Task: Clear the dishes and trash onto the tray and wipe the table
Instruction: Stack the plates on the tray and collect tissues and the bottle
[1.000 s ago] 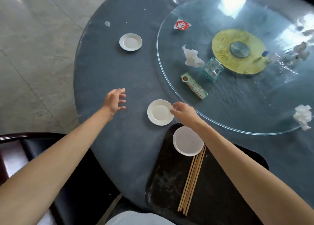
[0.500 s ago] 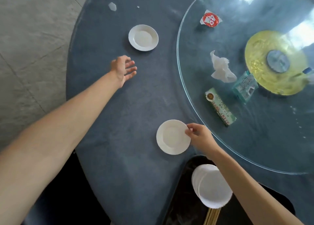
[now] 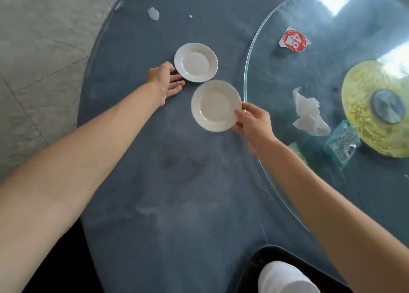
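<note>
Two round saucers face-up: near saucer [image 3: 215,105] in right hand [image 3: 254,124]

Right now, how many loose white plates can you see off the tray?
2. One plate lies on the table by the left hand; the right hand holds the other. More are stacked on the tray.

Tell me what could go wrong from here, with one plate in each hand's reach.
The right hand pinches the near plate by one rim only, so it could tilt and slip. Its far rim sits close to the far plate, which the left hand is just touching; the two may clink or chip. The glass turntable edge lies right beside the right hand's path to the tray.
</note>
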